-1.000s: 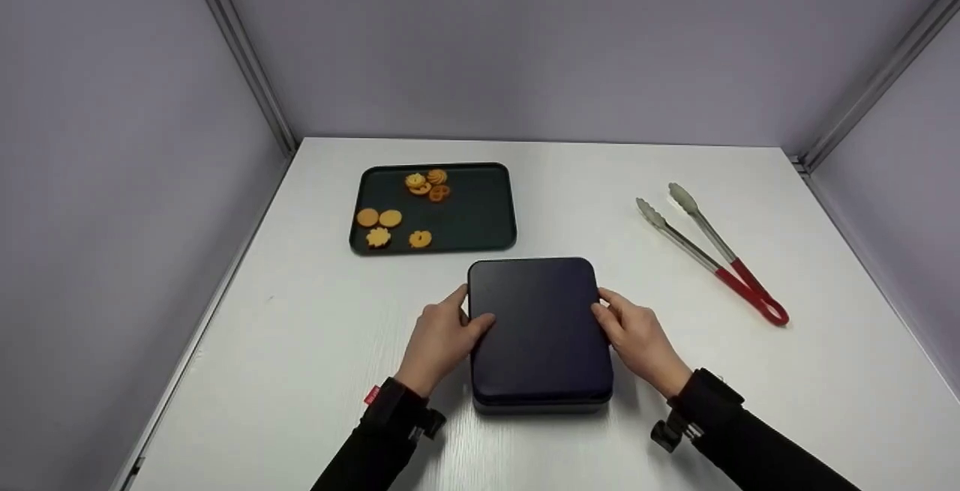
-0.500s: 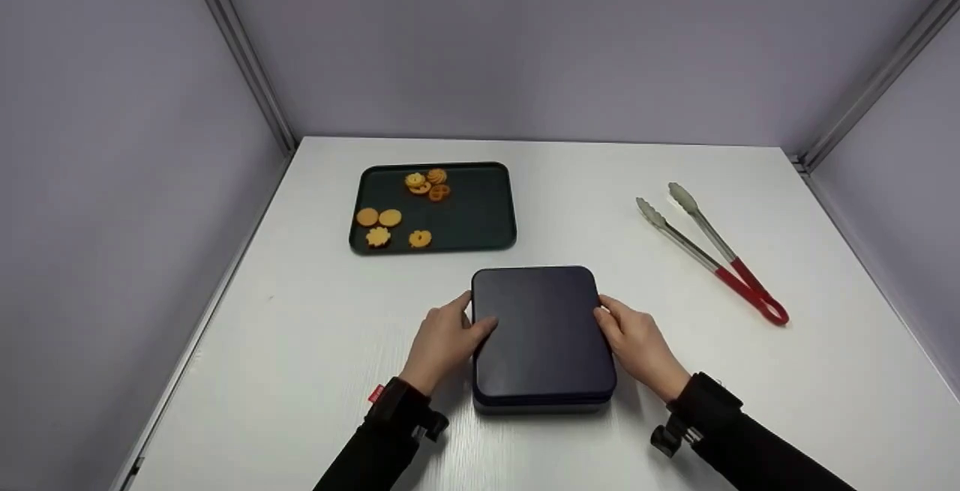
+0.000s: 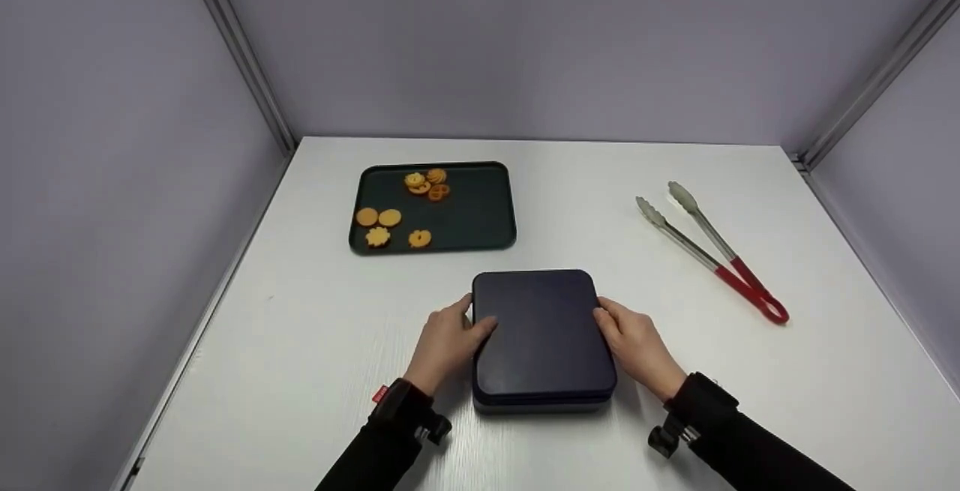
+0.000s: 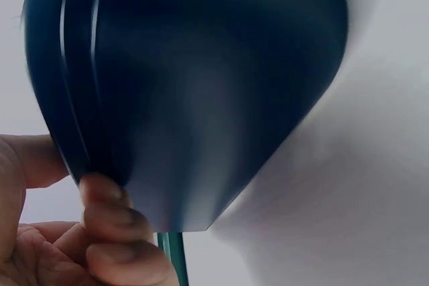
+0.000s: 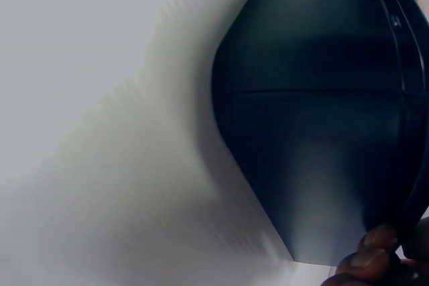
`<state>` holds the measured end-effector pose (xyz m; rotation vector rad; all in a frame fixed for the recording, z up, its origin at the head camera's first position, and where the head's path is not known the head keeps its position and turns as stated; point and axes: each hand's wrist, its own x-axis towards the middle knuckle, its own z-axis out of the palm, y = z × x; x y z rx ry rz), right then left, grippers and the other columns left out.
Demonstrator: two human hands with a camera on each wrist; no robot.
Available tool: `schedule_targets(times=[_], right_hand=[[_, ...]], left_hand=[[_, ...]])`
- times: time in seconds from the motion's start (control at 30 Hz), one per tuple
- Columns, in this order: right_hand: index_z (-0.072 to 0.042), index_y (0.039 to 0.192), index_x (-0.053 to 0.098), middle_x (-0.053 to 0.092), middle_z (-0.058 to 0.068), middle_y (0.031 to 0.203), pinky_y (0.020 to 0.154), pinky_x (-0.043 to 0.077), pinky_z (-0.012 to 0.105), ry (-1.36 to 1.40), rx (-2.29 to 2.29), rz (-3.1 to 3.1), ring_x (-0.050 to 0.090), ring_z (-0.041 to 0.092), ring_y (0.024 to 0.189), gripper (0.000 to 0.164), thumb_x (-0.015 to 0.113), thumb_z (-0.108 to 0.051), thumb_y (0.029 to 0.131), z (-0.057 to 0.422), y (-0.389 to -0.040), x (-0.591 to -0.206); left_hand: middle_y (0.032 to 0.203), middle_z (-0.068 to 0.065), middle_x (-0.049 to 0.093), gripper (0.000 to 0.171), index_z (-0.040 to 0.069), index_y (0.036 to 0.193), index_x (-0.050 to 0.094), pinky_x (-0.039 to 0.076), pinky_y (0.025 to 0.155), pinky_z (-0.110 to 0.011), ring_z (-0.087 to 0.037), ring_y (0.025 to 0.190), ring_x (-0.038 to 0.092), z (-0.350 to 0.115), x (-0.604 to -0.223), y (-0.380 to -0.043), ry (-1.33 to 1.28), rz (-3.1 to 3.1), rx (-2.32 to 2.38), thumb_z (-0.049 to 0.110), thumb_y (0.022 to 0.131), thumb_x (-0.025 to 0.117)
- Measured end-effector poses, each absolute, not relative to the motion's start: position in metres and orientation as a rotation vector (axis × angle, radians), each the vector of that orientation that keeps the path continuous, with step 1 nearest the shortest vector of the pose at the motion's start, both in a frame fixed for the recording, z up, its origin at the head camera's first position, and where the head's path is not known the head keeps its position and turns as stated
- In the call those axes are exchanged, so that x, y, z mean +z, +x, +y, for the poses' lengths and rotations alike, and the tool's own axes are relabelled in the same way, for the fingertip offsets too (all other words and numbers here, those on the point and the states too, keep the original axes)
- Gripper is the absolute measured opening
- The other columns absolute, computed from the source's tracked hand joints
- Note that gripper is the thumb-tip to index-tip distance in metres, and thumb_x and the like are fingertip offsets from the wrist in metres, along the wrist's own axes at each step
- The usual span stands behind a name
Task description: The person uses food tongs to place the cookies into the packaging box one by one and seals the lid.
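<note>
A dark navy rectangular tin (image 3: 540, 407) stands on the white table in front of me, its lid (image 3: 541, 333) on top. My left hand (image 3: 444, 342) holds the lid's left side, thumb on the top face and fingers at the edge. On the opposite side my right hand (image 3: 637, 339) grips the lid's right edge, thumb uppermost. Curled fingertips (image 4: 110, 216) press near the lid's rim in the left wrist view. The right wrist view shows the tin's side wall (image 5: 315, 159) and fingers at its lower right. The inside of the tin is hidden.
Behind the tin, to the left, lies a dark green tray (image 3: 480, 210) with several cookies (image 3: 389, 218) on it. Open metal tongs (image 3: 731, 270) with red handles rest at the right. Grey panels (image 3: 525, 49) wall the table at the back and sides.
The lid's far edge has come down and slightly toward me, with both hands lowering along with it. Tray, cookies and tongs have stayed in place.
</note>
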<state>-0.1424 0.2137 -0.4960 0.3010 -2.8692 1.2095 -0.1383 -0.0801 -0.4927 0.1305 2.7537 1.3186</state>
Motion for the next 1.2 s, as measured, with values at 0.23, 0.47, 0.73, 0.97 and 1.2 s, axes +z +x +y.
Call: schedule_targets(times=[0.23, 0.47, 0.73, 0.97, 1.2], right_hand=[[0.011, 0.14, 0.056, 0.059, 0.029, 0.138, 0.108, 0.044, 0.054, 0.276, 1.232, -2.889, 0.056, 0.042, 0.13, 0.042, 0.05, -0.017, 0.108, 0.212, -0.147, -0.498], [0.003, 0.148, 0.051, 0.068, 0.019, 0.121, 0.092, 0.05, 0.048, 0.374, 1.123, -2.835, 0.066, 0.031, 0.104, 0.046, 0.054, -0.019, 0.107, 0.217, -0.141, -0.5], [-0.007, 0.156, 0.043, 0.044, 0.019, 0.157, 0.121, 0.021, 0.03, 1.009, 0.741, -2.587, 0.039, 0.043, 0.142, 0.066, 0.069, -0.019, 0.097, 0.235, -0.123, -0.504], [-0.011, 0.159, 0.038, 0.031, 0.018, 0.165, 0.126, -0.001, 0.037, 1.337, 0.6, -2.553, 0.024, 0.055, 0.147, 0.069, 0.057, -0.045, 0.102, 0.244, -0.115, -0.508], [-0.016, 0.157, 0.044, 0.035, 0.021, 0.163, 0.125, 0.007, 0.043, 1.445, 0.469, -2.472, 0.031, 0.056, 0.143, 0.074, 0.055, -0.059, 0.097, 0.246, -0.113, -0.512]], left_hand=[[0.067, 0.002, 0.057, 0.068, -0.004, 0.152, 0.044, 0.048, 0.068, -0.036, -0.011, 0.058, 0.05, -0.08, -0.497, -0.135, 0.109, 2.788, 1.288, 0.039, 0.102, 0.062], [0.103, -0.004, 0.053, 0.066, 0.004, 0.156, 0.042, 0.042, 0.065, -0.031, -0.015, 0.08, 0.049, -0.085, -0.502, -0.114, 0.284, 3.018, 1.174, 0.039, 0.103, 0.06], [0.163, -0.008, 0.033, 0.067, 0.017, 0.156, 0.045, 0.033, 0.117, -0.053, -0.038, 0.152, 0.024, -0.099, -0.502, -0.086, 0.888, 3.01, 0.86, 0.055, 0.101, 0.056], [0.171, -0.002, 0.019, 0.088, 0.025, 0.162, 0.033, 0.03, 0.117, -0.058, -0.044, 0.155, 0.012, -0.102, -0.507, -0.078, 1.15, 2.928, 0.671, 0.064, 0.09, 0.067], [0.169, -0.006, 0.026, 0.087, 0.023, 0.162, 0.033, 0.028, 0.12, -0.054, -0.041, 0.154, 0.02, -0.102, -0.513, -0.08, 1.317, 3.031, 0.451, 0.056, 0.091, 0.07]])
